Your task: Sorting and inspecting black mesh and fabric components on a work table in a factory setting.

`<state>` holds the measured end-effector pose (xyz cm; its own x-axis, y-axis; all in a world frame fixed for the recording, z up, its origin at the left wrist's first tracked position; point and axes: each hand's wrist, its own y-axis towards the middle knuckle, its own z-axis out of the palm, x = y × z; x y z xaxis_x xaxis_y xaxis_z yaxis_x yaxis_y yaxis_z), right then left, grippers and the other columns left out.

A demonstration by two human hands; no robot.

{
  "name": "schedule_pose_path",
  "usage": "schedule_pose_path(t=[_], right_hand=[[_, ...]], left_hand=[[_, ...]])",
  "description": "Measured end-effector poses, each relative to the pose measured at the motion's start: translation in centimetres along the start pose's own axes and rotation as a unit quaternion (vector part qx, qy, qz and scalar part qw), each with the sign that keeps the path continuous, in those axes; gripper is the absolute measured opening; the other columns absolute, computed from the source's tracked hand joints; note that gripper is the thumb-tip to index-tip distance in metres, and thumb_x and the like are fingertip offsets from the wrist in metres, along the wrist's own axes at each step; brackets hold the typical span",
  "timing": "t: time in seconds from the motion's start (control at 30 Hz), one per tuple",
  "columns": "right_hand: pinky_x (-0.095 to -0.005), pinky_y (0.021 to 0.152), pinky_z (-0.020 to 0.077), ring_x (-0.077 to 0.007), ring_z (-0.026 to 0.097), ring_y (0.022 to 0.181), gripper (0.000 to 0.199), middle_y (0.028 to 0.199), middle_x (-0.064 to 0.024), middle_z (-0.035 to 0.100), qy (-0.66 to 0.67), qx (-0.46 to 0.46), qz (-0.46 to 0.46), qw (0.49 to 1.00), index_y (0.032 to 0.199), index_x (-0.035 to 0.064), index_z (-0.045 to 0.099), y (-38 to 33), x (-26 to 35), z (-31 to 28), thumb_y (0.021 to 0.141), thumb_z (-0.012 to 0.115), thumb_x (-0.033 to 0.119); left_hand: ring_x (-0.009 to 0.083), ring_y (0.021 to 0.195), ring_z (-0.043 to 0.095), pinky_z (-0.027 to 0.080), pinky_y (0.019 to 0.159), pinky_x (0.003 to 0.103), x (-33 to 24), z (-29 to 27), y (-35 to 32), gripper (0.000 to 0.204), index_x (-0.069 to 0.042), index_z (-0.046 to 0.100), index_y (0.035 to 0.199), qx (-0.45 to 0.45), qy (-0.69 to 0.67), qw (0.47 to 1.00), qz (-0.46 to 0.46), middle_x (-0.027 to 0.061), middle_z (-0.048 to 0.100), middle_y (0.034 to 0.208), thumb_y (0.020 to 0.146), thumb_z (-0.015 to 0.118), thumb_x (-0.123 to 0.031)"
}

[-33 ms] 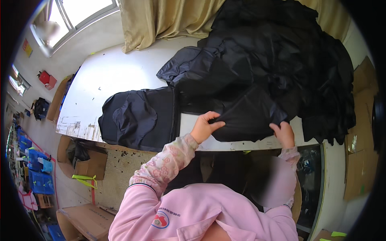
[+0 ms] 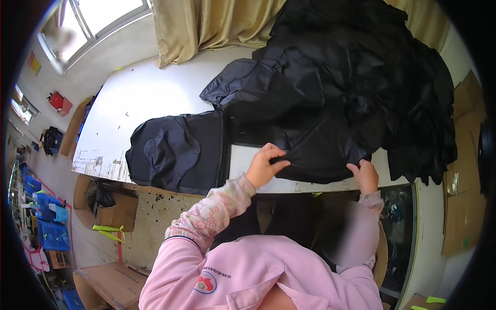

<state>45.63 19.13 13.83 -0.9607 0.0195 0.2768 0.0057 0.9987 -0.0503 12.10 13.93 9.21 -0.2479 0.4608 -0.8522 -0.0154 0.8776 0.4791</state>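
My left hand (image 2: 264,165) pinches the left edge of a black fabric piece (image 2: 325,150) between thumb and fingers. At the piece's near right corner, my right hand (image 2: 366,176) is closed on the cloth with thumb and fingers. Between the hands the fabric stretches out, its lower edge hanging close to the table's front. Behind it and joining it without a clear border rises a large heap of black fabric (image 2: 356,57). Left of my left hand lies a flat stack of cut black pieces (image 2: 206,150), with a crumpled thin layer on top.
All this rests on a white table (image 2: 139,88) with a worn front left corner. Beige curtains (image 2: 206,26) hang behind it. Cardboard (image 2: 462,165) stands at the right. Below on the left are a carton (image 2: 116,209) and blue bins (image 2: 51,235) farther off.
The fabric's near edge now looks smoother and more taut between my hands. Both hands have shifted only slightly and keep their grip.
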Motion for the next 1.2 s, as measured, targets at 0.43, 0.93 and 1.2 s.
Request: schedule_pose_path(t=[0.43, 0.93, 1.2], right_hand=[[-0.0400, 0.080, 0.0509, -0.0331, 0.065, 0.096, 0.053, 0.102, -0.0186, 0.065, 0.232, -0.090, -0.141, 0.958, 0.121, 0.0014, 0.054, -11.2, 9.4, 8.2, 0.076, 0.077, 0.019], [-0.0232, 0.075, 0.0469, -0.0081, 0.059, 0.082, 0.018, 0.090, -0.0064, 0.067, 0.515, 0.032, -0.287, 0.807, 0.108, -0.0052, 0.061, -5.3, 16.5, -0.6, 0.093, 0.052, -0.001], [-0.0224, 0.080, 0.0466, -0.0067, 0.058, 0.090, 0.024, 0.105, -0.0032, 0.065, 0.504, -0.084, -0.240, 0.826, 0.116, -0.0003, 0.056, -6.2, 14.8, -0.4, 0.095, 0.044, -0.001]], left_hand=[[0.0052, 0.085, 0.054, 0.047, 0.074, 0.025, -4.3, 2.6, -3.3, 0.015, -0.006, 0.058, 0.099, 0.031, -0.322, 0.897, -0.301, -0.0008, 0.059, 0.095, 0.087, 0.066, -0.002], [0.0124, 0.104, 0.058, 0.045, 0.092, 0.027, -10.1, -5.0, 2.1, 0.029, 0.000, 0.058, 0.121, 0.013, -0.403, 0.884, -0.237, 0.0035, 0.063, 0.114, 0.096, 0.055, -0.014], [0.0202, 0.109, 0.061, 0.047, 0.096, 0.030, -8.2, -7.9, 2.5, 0.037, 0.005, 0.049, 0.130, 0.033, -0.494, 0.843, -0.211, 0.0118, 0.060, 0.124, 0.097, 0.042, -0.010]])
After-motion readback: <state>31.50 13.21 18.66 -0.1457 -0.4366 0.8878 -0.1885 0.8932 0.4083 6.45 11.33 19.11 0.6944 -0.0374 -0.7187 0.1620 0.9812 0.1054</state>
